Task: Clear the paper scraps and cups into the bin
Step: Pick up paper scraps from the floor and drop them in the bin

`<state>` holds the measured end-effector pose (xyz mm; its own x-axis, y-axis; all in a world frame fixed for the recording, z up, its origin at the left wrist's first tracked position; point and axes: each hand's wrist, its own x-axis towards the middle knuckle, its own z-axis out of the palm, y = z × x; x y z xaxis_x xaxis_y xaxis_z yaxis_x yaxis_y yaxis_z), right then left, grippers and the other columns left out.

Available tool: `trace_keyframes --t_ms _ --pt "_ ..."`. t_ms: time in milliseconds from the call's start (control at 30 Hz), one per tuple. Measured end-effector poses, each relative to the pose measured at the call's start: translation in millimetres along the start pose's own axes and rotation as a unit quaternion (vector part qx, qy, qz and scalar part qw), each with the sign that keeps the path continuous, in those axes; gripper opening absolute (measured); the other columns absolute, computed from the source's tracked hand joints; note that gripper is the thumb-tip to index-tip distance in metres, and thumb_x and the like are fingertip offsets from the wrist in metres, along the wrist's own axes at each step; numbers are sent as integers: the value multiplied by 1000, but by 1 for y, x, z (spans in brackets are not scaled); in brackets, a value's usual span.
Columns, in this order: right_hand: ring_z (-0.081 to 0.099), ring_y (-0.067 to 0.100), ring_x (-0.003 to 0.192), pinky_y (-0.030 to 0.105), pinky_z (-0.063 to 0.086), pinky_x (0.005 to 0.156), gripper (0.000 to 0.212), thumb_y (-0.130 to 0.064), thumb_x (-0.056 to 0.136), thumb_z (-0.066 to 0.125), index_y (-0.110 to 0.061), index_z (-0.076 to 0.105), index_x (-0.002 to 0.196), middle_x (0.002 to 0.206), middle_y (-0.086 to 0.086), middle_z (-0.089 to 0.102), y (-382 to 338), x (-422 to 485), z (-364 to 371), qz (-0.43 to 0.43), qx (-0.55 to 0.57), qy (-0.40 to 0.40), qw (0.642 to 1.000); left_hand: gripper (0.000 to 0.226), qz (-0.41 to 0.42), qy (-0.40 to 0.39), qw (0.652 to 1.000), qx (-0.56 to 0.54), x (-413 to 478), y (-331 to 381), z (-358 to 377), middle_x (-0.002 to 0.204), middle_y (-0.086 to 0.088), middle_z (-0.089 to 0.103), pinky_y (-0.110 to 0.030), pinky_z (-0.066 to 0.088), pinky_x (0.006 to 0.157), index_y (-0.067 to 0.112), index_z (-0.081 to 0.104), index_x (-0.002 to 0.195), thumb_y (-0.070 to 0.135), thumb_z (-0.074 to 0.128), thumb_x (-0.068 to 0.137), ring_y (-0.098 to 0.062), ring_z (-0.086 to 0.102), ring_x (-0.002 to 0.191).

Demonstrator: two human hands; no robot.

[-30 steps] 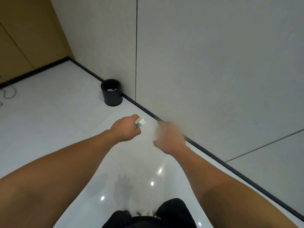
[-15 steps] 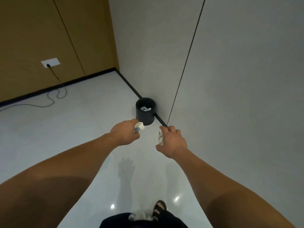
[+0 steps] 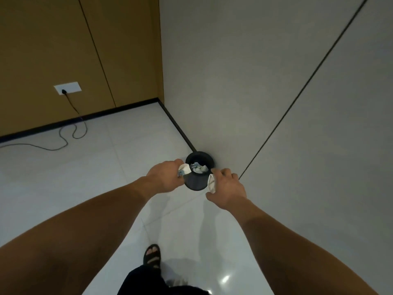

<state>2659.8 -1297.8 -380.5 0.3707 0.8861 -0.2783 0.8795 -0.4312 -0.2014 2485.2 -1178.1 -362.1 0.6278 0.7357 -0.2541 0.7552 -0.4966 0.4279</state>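
Centre frame, left hand [image 3: 163, 177] clenches a crumpled paper scrap [image 3: 184, 169], right hand [image 3: 229, 188] pinches a second scrap [image 3: 211, 183], flanking the black bin [image 3: 196, 184]: light, soft wads, probably graspable anywhere.

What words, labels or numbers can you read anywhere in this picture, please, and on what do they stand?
None can be read.
The crumpled white paper scrap in the left hand bears bluish marks, too blurred to read.
The white wall socket plate shows no legible marking.
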Motion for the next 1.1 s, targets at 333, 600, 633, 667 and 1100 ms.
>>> trace_keyframes --t_ms 333,600,633,667,1100 --pt "39 30 121 40 44 94 80 -45 79 66 -28 26 146 140 5 37 -40 154 -41 65 55 9 996 45 49 -65 996 41 185 -53 -76 112 -11 63 -38 51 82 16 47 129 30 60 88 -28 60 96" --pt "38 30 121 39 44 93 82 -46 80 67 -27 24 147 138 7 36 11 274 -32 110 76 -37 990 45 75 -122 988 48 326 -46 -50 109 -8 64 -31 46 73 19 46 128 33 62 87 -23 58 88" --pt "37 30 122 39 44 94 83 -46 80 67 -27 23 147 139 7 35 17 290 -30 110 82 -45 990 45 72 -131 988 48 342 -46 -47 108 -8 64 -31 46 72 19 47 127 33 62 87 -22 57 86" --pt "36 30 123 40 44 95 84 -46 80 67 -26 22 148 141 7 34 22 304 -28 109 89 -56 988 44 69 -143 986 47 357 -47 -43 109 -9 64 -31 46 72 19 47 126 33 62 87 -23 58 87" --pt "39 28 124 36 44 94 82 -42 78 71 -26 24 144 139 6 37 78 476 124 144 134 -106 975 48 7 -216 976 10 531 -117 113 117 -5 62 -34 49 83 22 42 135 33 54 90 -24 60 100"
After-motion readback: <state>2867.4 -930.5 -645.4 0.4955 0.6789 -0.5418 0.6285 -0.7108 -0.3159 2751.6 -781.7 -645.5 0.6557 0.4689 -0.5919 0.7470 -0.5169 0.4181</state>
